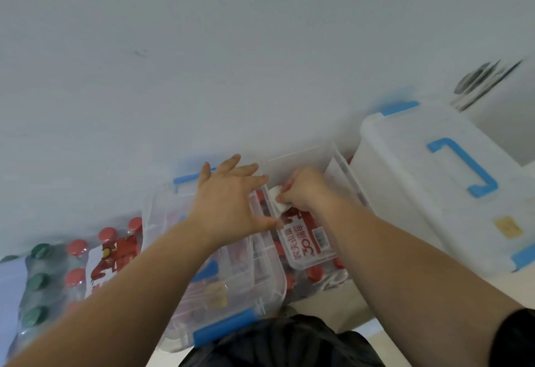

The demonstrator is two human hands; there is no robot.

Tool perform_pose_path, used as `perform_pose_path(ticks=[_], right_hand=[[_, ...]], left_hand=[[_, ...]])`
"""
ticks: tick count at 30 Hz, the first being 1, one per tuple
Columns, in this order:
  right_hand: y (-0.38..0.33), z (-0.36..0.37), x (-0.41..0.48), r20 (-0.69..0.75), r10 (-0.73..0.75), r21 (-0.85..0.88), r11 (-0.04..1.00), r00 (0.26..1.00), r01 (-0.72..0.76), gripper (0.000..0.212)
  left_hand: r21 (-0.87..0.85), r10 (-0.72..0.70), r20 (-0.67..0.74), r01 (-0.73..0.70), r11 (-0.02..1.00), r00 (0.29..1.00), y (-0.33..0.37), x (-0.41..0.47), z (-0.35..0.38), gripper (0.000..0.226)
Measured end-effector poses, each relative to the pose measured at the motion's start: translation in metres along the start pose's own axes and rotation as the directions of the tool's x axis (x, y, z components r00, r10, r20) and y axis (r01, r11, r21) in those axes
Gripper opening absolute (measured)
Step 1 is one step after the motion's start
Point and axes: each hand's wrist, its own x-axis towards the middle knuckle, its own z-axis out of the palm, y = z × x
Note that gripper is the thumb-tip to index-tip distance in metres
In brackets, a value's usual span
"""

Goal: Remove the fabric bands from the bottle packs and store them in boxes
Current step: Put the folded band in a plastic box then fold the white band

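Here the right hand (301, 193) pinches a white band (276, 197) beside the left hand (228, 201).

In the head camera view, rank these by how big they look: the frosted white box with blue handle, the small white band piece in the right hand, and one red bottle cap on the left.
1. Frosted white box, far the largest.
2 and 3. White band piece and red bottle cap: look alike, so unranked.

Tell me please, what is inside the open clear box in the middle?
Inside the open clear box lies a bottle pack with red caps and a red-and-white label. The right hand pinches a white band above it. Anything under the pack is covered.
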Motion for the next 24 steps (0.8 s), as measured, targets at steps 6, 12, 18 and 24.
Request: perform_pose_path(ticks=[6,12,18,24], right_hand=[[0.0035,-0.0027,-0.0035,-0.052,0.015,0.079,0.997,0.999,-0.010,0.016],[0.0018,0.0043,-0.0014,-0.113,0.007,0.055,0.998,0.994,0.000,0.029],[0.0064,-0.0001,-0.0048,-0.061,-0.019,0.094,0.995,0.998,0.025,0.016],[0.0065,-0.0016,-0.0053,-0.034,0.000,0.137,0.991,0.999,0.005,0.015]], left_hand=[[-0.023,-0.003,-0.022,0.003,1.000,1.000,-0.0017,-0.0007,0.0069,0.095],[-0.013,-0.003,-0.022,0.003,1.000,1.000,-0.0024,0.0013,0.0076,0.096],[-0.009,-0.003,-0.018,0.003,1.000,1.000,-0.0023,0.0017,0.0076,0.098],[-0.007,-0.007,-0.015,0.007,1.000,1.000,-0.0017,0.0017,0.0073,0.098]])
